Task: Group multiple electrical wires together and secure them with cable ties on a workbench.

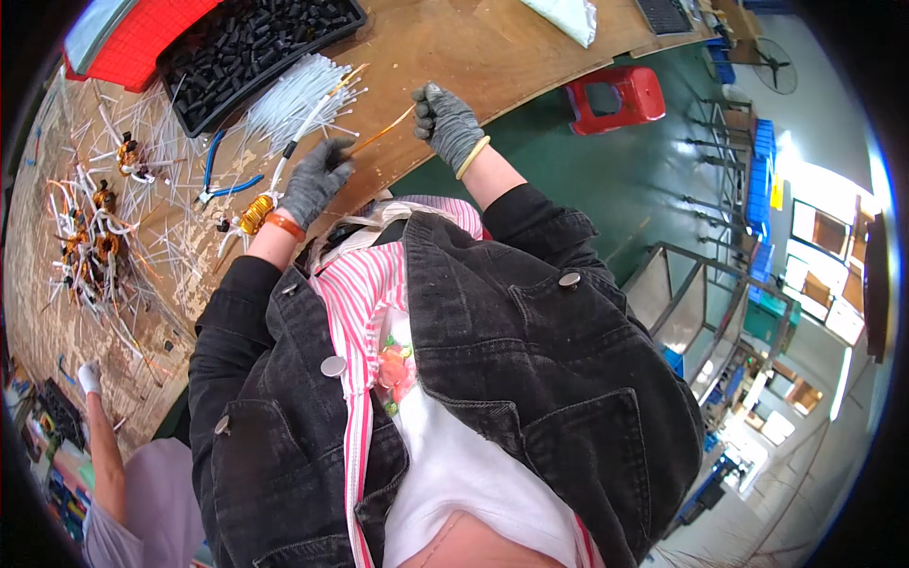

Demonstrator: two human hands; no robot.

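Note:
My left hand, in a grey glove, is closed around the leads of a copper-wound coil, whose winding shows beside my wrist. From that fist a bare orange-copper wire runs up and right to my right hand. The gloved right fingers are curled in a pinch at the wire's far end. Another lead, in a white sleeve with a short black piece on it, slants up past the left hand and ends in bare copper. Blue-handled pliers lie just left of the left hand.
Beyond my hands lie a heap of white cable ties and a black tray of small black parts. A pile of wound coils sits at left. A co-worker's gloved hand is at lower left; a red stool stands at right.

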